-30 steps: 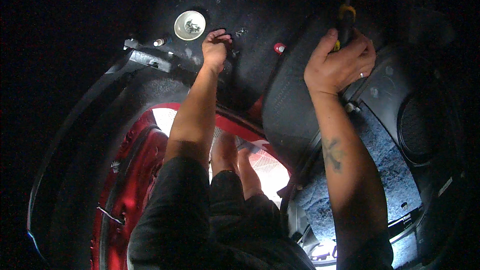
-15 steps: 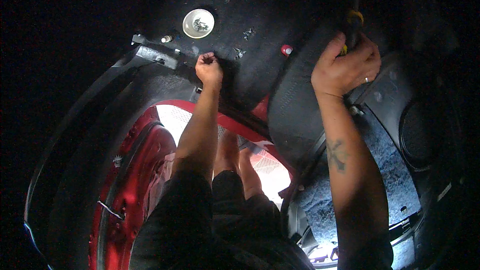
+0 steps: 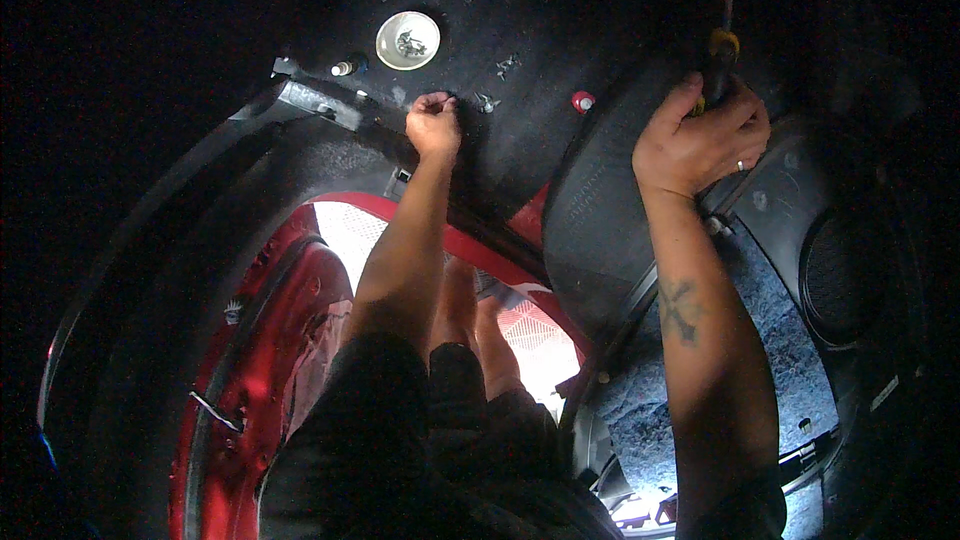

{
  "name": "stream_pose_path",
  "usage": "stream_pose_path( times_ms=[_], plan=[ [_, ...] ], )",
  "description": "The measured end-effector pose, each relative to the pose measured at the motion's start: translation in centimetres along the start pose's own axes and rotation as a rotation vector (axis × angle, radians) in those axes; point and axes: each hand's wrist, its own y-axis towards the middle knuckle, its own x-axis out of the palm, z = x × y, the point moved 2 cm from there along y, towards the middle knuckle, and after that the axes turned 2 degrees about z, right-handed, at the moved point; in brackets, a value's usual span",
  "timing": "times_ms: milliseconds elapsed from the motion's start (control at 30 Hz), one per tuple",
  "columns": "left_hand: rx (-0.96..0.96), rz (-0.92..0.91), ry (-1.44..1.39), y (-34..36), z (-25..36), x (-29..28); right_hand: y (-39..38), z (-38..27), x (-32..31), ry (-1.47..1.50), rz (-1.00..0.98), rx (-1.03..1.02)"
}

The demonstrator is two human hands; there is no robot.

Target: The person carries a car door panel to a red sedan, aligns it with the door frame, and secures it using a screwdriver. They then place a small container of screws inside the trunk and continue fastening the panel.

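Note:
My right hand (image 3: 700, 135) is wrapped round the handle of a screwdriver (image 3: 723, 48), black with yellow bands. Its thin shaft runs up toward the top edge. At the upper middle, my left hand (image 3: 435, 122) is closed with thumb and fingertips pinched together low over the dark surface (image 3: 470, 155). Whatever those fingers may hold is too small to make out. Just right of that hand lies a small cluster of metal fasteners (image 3: 487, 103), with another cluster (image 3: 508, 65) farther off. Beyond the left hand stands a round white cup (image 3: 408, 40) with several small metal pieces inside.
A small light-tipped cylinder (image 3: 345, 68) lies left of the cup. Between my hands sits a red-and-white capped item (image 3: 582, 102). A red door frame (image 3: 235, 410) curves at lower left. Blue-grey fleecy panel (image 3: 770, 340) and a round speaker grille (image 3: 840, 275) are at right.
My left hand has shifted slightly right, closer to the nearer fastener cluster, fingers still pinched. The whole view has shifted a little; my right hand keeps its grip on the screwdriver.

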Motion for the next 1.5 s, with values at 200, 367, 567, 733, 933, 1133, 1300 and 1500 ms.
stream_pose_path(
  times_ms=[200, 367, 567, 733, 933, 1133, 1300, 1500],
  plan=[
    [0.205, -0.147, 0.374, -1.7, 6.0, 3.6, 0.0, 0.2, 0.0, 0.008, -0.011, 0.010],
    [0.257, -0.225, 0.631, -1.3, 7.9, 5.9, -0.1, 0.2, 0.0, 0.017, -0.007, 0.014],
    [0.255, -0.106, 0.322, -1.0, 5.1, 4.7, 0.2, -0.2, -0.1, 0.035, -0.023, 0.002],
    [0.205, -0.015, 0.086, -0.7, 2.1, 0.7, 0.0, 0.1, -0.3, 0.012, -0.016, 0.006],
    [0.118, -0.019, -0.074, 1.0, -1.1, -3.2, 0.1, 0.0, -0.1, 0.035, -0.031, -0.024],
    [-0.016, -0.091, -0.141, 0.3, 0.0, -3.8, -0.2, 0.4, 0.2, -0.007, -0.018, -0.002],
    [-0.021, -0.106, -0.194, 0.5, -0.3, -4.1, 0.0, 0.0, 0.1, -0.005, -0.012, 0.001],
    [0.002, -0.103, -0.159, 0.2, -0.4, -3.5, -0.2, 0.4, 0.2, -0.013, -0.011, -0.006]
  ],
)
